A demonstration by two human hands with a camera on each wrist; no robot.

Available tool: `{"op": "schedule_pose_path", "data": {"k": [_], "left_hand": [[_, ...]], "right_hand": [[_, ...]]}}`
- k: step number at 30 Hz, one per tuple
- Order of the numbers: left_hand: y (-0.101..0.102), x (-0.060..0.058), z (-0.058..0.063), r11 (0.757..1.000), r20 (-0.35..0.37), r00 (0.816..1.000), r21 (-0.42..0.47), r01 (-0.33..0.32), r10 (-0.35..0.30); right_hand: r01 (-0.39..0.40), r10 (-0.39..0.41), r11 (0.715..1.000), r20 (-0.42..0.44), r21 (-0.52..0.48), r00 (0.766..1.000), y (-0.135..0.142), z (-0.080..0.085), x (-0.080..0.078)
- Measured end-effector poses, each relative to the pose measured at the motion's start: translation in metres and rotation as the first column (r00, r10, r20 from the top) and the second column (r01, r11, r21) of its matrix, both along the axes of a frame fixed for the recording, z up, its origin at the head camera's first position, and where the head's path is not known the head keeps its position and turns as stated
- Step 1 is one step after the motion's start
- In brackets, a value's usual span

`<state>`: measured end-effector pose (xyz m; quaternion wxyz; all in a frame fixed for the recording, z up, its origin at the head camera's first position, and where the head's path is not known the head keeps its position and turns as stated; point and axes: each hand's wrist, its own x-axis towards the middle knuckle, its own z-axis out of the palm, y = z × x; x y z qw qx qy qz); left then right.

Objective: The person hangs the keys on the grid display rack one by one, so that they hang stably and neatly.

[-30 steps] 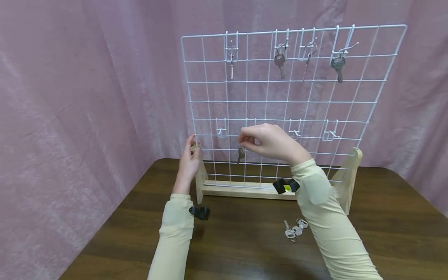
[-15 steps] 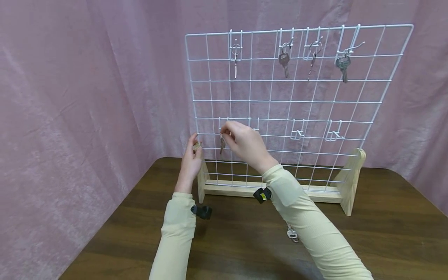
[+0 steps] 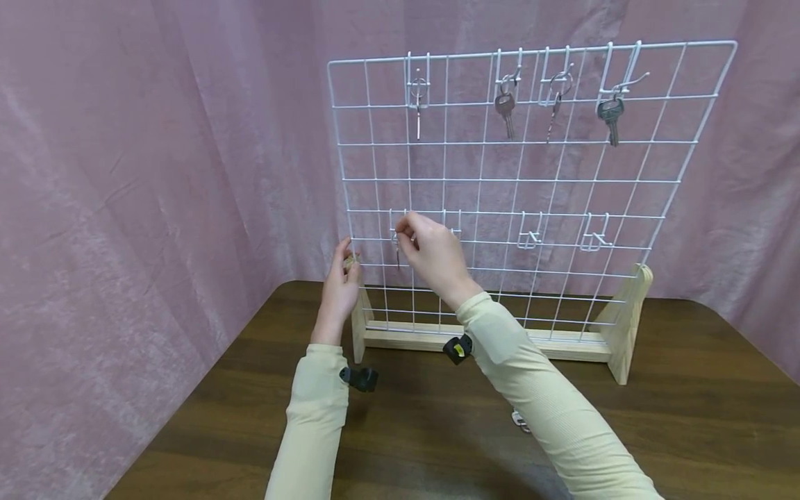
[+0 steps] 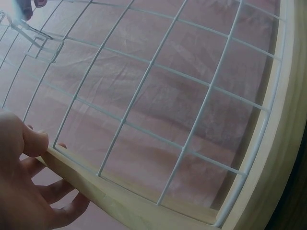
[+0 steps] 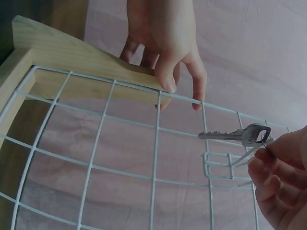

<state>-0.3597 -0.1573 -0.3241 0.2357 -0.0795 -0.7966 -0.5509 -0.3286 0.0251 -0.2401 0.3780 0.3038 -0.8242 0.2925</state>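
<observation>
My left hand (image 3: pixel 337 292) grips the left wooden upright (image 4: pixel 88 184) of a white wire grid rack (image 3: pixel 481 180); in the left wrist view the thumb lies on the near side, fingers behind. My right hand (image 3: pixel 432 253) pinches a small metal ring with a silver key (image 5: pixel 232 136) on it. In the right wrist view the key points toward the left hand, and the ring is right at the prong of a white hook (image 5: pixel 231 165) on the grid's lower row. In the head view this key (image 3: pixel 398 257) hangs edge-on below the fingertips.
Several keys, such as the rightmost key (image 3: pixel 610 111), hang from hooks along the grid's top. Farther right on the lower row are two bare hooks, one hook (image 3: pixel 530 239) left of the other hook (image 3: pixel 596 242). Loose keys (image 3: pixel 520 420) lie on the brown table, partly behind the right sleeve.
My right hand has moved left with the key, from the middle of the lower row to its leftmost hook. The key has turned edge-on. The left hand keeps its grip.
</observation>
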Motion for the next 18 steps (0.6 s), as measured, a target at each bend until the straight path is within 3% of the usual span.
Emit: {"op": "schedule_pose_path", "data": {"k": [10, 18], "left_hand": [[-0.001, 0.0, 0.0, 1.0, 0.012, 1.0, -0.014, -0.001, 0.001], [-0.001, 0.002, 0.0, 1.0, 0.011, 1.0, -0.015, -0.005, 0.005]], "right_hand": [[0.007, -0.008, 1.0, 0.079, 0.005, 0.997, 0.005, -0.014, 0.007], [0.017, -0.027, 0.995, 0.093, 0.101, 0.995, 0.026, -0.036, 0.031]]}}
